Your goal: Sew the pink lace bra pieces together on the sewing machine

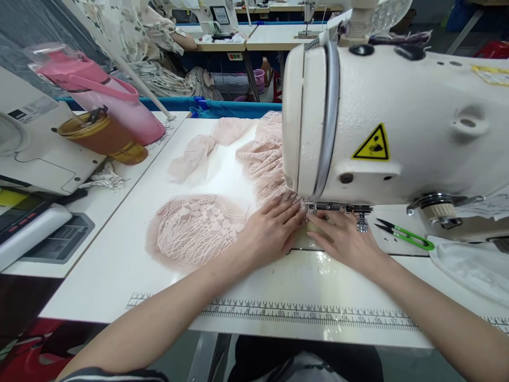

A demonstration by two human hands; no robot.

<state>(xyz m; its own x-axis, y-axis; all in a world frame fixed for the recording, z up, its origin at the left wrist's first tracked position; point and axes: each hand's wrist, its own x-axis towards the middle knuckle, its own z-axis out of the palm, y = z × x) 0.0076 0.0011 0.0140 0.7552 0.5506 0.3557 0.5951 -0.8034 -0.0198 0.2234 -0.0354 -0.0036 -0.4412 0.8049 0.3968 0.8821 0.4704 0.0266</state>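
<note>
Station: sewing machine [382, 122] on a white table [119, 254].

Step in hand, as judged: guiding gathered pink lace [264, 159] at the presser foot [312, 208]. The lace lies left of the machine head, bunched behind the left hand, its near end running in beside the foot.

Left hand [270, 228]: palm down, fingers extended side by side on the lace, tips just left of the foot. Looks to be pressing the folds flat rather than gripping them.

Right hand [345, 239]: just right of the foot, fingers loosely extended, thumb apart from the index finger. Whether its tips touch lace cannot be told; the foot and its fittings crowd that spot.

Nearby: a lace panel [199, 228] lies flat left of the left forearm; a sheer strip [194, 159] lies beyond it. Green snips [409, 236] rest right of the right hand, apart from it.

Next move, as judged: calls for small, even guidance with both hands, the lace edge lined up with the foot and the gathers spread. Risks: a fold caught under the foot, or fingertips too near the needle area.
</note>
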